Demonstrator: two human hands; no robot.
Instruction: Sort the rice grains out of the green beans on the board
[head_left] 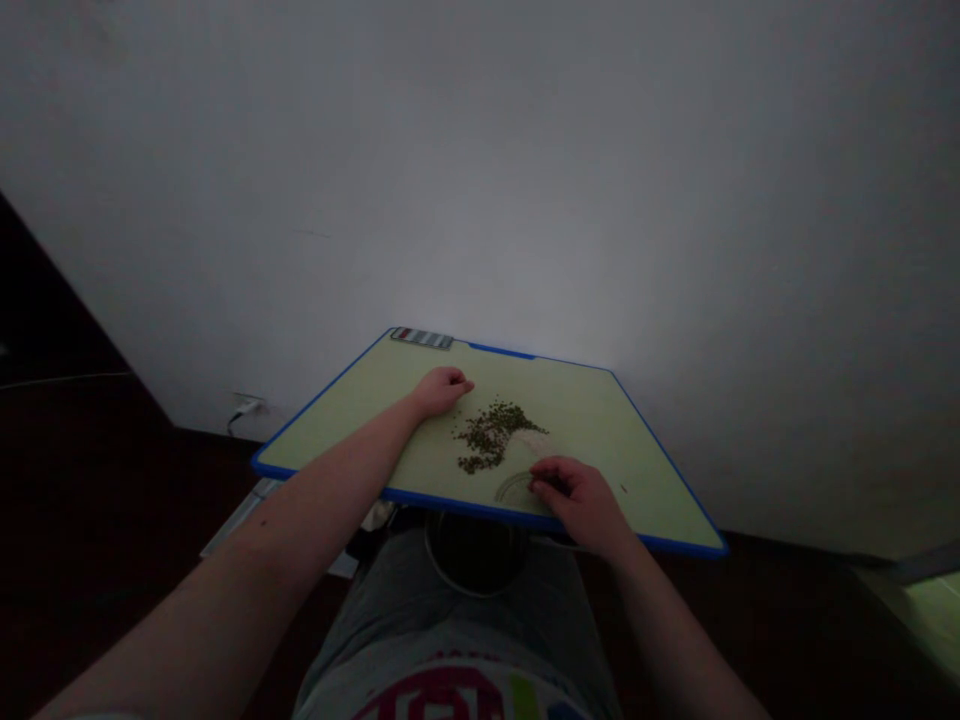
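Observation:
On the small cream-topped table (360, 400) with a blue rim lies a loose spread of small dark green grains (491, 435) that look like beans, with paler bits among them. A whitish patch of what may be fine pale grains (527, 442) lies at its right side. My left hand (444, 390) rests on the tabletop just behind and left of the grains, its fingers curled closed. My right hand (579, 495) is near the front edge, thumb and fingers pinched together. A dark speck shows at the right fingertips, too small to name. What the left fingers hold, if anything, is hidden.
A round dark bowl (477, 555) sits between my legs under the table's front edge. A printed panel (422, 338) lies at the table's back left corner. Behind stands a pale wall (525, 200), with a plug and cable (244, 410) low on the left.

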